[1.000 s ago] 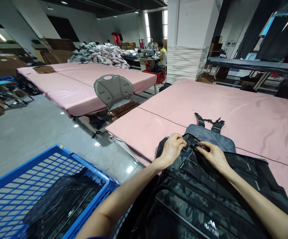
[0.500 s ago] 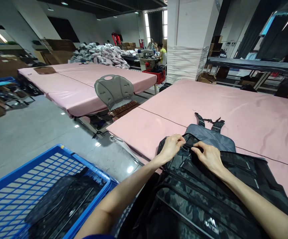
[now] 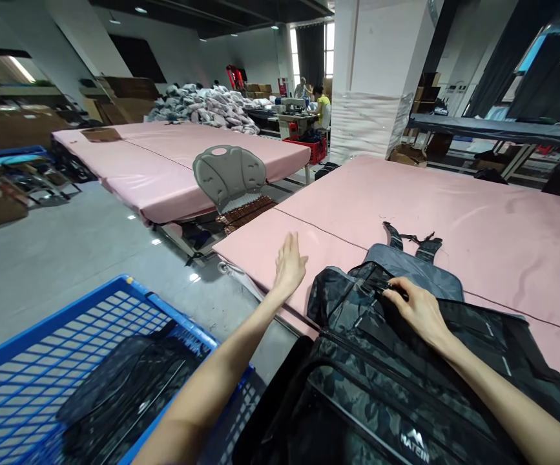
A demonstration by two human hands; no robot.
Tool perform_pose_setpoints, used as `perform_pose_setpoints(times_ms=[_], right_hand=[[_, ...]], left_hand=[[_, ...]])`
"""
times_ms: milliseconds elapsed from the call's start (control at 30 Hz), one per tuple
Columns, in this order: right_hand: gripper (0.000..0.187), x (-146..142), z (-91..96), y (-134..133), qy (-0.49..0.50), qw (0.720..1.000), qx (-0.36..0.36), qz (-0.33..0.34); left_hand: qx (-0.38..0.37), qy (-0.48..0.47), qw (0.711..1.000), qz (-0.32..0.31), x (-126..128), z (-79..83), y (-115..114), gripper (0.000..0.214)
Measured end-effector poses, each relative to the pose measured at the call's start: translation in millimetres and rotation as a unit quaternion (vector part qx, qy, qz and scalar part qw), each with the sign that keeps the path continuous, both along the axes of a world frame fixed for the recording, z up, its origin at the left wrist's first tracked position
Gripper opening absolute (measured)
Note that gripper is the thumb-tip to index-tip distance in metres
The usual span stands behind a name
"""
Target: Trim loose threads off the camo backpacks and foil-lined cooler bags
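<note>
A dark camouflage backpack (image 3: pixel 357 381) with a white MATEIN logo lies across the near edge of the pink-covered table, its panels spread out to the right. My right hand (image 3: pixel 418 310) pinches black fabric at the backpack's upper edge; the exact part between the fingertips is too small to make out. Off to the left, my left hand (image 3: pixel 290 265) is held over the table with its fingers stretched out and nothing in it. Behind the backpack lies a grey padded panel (image 3: pixel 413 265) with two dark shoulder straps (image 3: pixel 427 248).
At lower left stands a blue plastic basket (image 3: pixel 124 284) holding dark bags (image 3: pixel 129 381). A grey chair (image 3: pixel 231 174) stands between two pink-covered tables (image 3: pixel 163 174). Farther back are a white pillar (image 3: pixel 369 71), a heap of wrapped bundles (image 3: pixel 212 106) and people at a sewing machine (image 3: pixel 292 106).
My left hand has let go of the backpack's upper edge and moved left, its fingers now spread. My right hand keeps its pinch. The view has shifted slightly.
</note>
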State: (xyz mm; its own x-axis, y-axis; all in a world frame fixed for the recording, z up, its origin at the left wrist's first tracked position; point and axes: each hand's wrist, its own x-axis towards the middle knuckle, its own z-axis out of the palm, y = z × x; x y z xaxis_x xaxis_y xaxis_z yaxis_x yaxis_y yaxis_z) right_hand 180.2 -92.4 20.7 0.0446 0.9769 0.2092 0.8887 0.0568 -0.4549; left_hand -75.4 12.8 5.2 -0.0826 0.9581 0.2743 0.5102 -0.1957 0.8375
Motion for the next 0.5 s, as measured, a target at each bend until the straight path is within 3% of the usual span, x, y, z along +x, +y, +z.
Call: perform_pose_setpoints(times_ms=[100, 167, 233, 300, 400, 500], right_hand=[[0.025, -0.9, -0.7, -0.6, -0.006, 0.999, -0.025, 0.046], [0.026, 4.0, 4.2, 3.5, 0.053, 0.994, -0.067, 0.070], [0.033, 12.2, 13.2, 15.2, 0.132, 0.986, -0.073, 0.074], [0.042, 17.7, 22.5, 35.3, 0.138, 0.989, -0.035, 0.031], [0.047, 9.8, 26.7, 70.6, 0.045, 0.996, -0.047, -0.061], [0.037, -12.4, 22.2, 92.5, 0.037, 0.990, -0.110, -0.076]], left_hand=[[-0.132, -0.032, 0.982, -0.130, -8.5, -24.8, -9.5, 0.036], [-0.168, -0.080, 0.966, -0.177, -7.8, -43.1, -29.7, 0.038], [-0.195, -0.127, 0.954, -0.187, -10.8, -57.1, -58.5, 0.051], [-0.234, -0.140, 0.942, -0.196, -20.9, -65.0, -92.1, 0.059], [-0.266, -0.078, 0.939, -0.204, -44.5, -70.5, -141.4, 0.058], [-0.286, 0.030, 0.943, -0.166, -64.0, -73.8, -174.8, 0.052]])
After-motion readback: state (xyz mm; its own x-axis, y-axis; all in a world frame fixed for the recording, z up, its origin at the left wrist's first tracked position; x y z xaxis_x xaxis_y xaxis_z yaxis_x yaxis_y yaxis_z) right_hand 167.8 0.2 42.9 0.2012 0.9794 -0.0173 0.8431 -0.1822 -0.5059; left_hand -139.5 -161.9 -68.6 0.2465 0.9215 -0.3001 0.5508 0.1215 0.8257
